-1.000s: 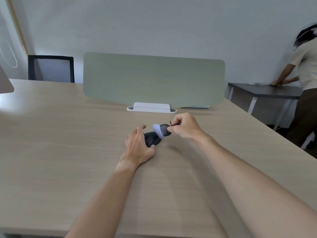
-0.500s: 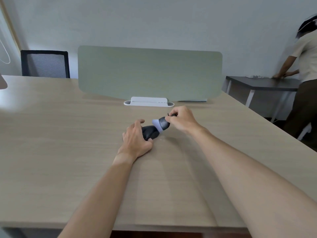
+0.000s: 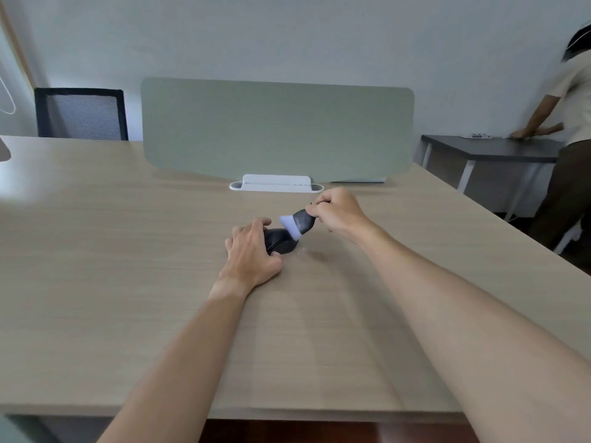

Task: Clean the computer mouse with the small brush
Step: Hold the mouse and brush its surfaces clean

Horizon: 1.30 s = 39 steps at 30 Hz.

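The left hand (image 3: pixel 252 251) lies palm-down on the pale wood-grain table (image 3: pixel 112 266), forearm stretched forward, its fingers and thumb clamped round the left side of the black rounded computer mouse (image 3: pixel 280 242), which sits on the table near the middle. Just right, the small brush with a dark tapered body and pale lilac bristles (image 3: pixel 298 222) tilts down-left, bristles touching the mouse's top. The right hand (image 3: pixel 339 212) pinches its handle end, wrist raised.

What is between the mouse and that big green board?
Mostly bare table, seen from the head camera. The brush in the right hand hovers there, and a white holder sits by the green board.
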Available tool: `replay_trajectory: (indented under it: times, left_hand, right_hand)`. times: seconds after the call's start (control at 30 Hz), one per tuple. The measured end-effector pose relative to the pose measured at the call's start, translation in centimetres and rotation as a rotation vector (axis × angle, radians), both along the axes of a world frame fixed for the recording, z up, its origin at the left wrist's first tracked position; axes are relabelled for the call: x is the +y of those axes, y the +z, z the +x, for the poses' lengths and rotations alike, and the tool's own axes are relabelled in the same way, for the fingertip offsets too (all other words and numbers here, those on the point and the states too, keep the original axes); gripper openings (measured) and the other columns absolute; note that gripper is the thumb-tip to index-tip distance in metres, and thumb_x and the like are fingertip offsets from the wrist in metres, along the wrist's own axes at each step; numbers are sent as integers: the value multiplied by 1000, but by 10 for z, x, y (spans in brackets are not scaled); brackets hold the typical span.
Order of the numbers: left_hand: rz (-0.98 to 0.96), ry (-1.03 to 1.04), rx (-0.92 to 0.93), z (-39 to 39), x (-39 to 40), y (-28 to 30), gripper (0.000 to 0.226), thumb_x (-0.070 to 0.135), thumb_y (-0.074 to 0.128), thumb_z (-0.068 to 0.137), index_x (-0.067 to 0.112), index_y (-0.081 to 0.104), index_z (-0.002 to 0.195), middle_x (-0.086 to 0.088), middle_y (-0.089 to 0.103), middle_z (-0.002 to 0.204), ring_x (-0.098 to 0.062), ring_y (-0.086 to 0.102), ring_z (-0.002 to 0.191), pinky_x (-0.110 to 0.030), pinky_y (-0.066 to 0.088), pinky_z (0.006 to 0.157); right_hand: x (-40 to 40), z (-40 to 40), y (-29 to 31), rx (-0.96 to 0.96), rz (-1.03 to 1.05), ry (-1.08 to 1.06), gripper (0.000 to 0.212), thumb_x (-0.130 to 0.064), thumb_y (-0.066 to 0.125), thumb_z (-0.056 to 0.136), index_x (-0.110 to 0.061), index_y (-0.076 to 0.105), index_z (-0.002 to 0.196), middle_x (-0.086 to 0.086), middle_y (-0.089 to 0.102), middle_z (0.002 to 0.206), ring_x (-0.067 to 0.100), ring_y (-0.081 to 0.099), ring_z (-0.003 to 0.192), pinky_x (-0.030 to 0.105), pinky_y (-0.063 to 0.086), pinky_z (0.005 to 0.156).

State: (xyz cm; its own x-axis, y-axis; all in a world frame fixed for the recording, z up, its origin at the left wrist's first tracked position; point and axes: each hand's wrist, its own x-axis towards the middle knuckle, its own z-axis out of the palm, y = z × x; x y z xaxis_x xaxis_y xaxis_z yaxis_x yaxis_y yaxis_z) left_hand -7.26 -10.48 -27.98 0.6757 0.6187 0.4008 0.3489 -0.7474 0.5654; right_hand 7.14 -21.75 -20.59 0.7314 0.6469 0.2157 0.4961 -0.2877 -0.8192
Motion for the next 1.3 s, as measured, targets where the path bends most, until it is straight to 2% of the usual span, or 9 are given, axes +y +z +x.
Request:
replay_trajectory:
  times: [0.27, 0.37, 0.6, 0.77, 0.97, 1.13, 1.23, 1.27, 1.3]
  left_hand:
    - [32, -8, 15, -1, 2, -1, 68, 28, 44, 60, 18, 50, 127, -2, 57, 122, -27, 40, 120, -35, 28, 92]
    - [56, -9, 20, 1, 5, -3, 64, 26, 44, 59, 20, 54, 122, -1, 59, 117, -27, 43, 117, -33, 28, 86]
    - [52, -17, 2, 2, 6, -4, 66, 23, 43, 59, 19, 55, 124, -2, 60, 119, -28, 44, 119, -33, 30, 89]
    - [61, -50, -51, 0, 6, 0, 62, 17, 41, 55, 21, 61, 114, -1, 67, 106, -31, 54, 107, -37, 43, 87]
    - [44, -61, -49, -1, 5, 1, 69, 17, 42, 56, 15, 60, 122, -6, 66, 114, -30, 52, 113, -44, 43, 98]
    - [58, -144, -86, 0, 9, 3, 48, 12, 42, 50, 29, 65, 89, 4, 64, 83, -24, 55, 82, -41, 50, 76]
    - [62, -148, -84, 1, 11, 0, 47, 13, 43, 50, 32, 65, 87, 6, 64, 87, -23, 54, 84, -37, 48, 78]
    - [61, -134, -78, 1, 12, -1, 48, 14, 44, 51, 30, 66, 91, 4, 64, 89, -25, 55, 87, -37, 48, 79]
    - [62, -117, -71, 2, 12, -1, 50, 14, 46, 53, 27, 66, 96, 1, 65, 92, -28, 56, 91, -38, 48, 82]
  right_hand:
    - [1, 5, -3, -184, -177, -99, 26, -5, 59, 81, 17, 64, 94, 31, 68, 98, 16, 41, 75, 42, 44, 63]
    - [2, -2, 2, -109, -89, -37, 21, -7, 62, 82, 14, 60, 79, 13, 51, 74, 16, 39, 73, 33, 35, 61]
    - [3, 4, -4, -207, -245, -67, 15, -4, 57, 82, 8, 60, 73, 7, 46, 77, 18, 39, 72, 30, 30, 63]
    - [3, -6, 1, -24, -79, 34, 13, -11, 63, 82, -14, 54, 73, 7, 45, 72, 20, 36, 65, 29, 32, 61]
    - [2, 5, -3, -159, -235, -61, 17, -4, 56, 80, -13, 49, 67, 5, 45, 78, 17, 36, 73, 30, 28, 64]
    - [-1, -9, 3, 20, -83, 57, 8, -12, 62, 79, -15, 55, 75, 8, 47, 69, 20, 41, 63, 31, 36, 60]
    - [-3, -10, -5, -112, -220, 55, 15, -12, 65, 83, 1, 62, 77, 17, 61, 72, 19, 47, 69, 29, 44, 61]
    - [-4, -9, -6, -198, -234, 30, 20, -11, 65, 83, 9, 64, 82, 27, 67, 95, 17, 45, 72, 34, 47, 63]
    - [-4, -7, -5, -286, -227, 9, 21, -9, 64, 82, 12, 63, 85, 23, 62, 77, 16, 44, 73, 39, 49, 66]
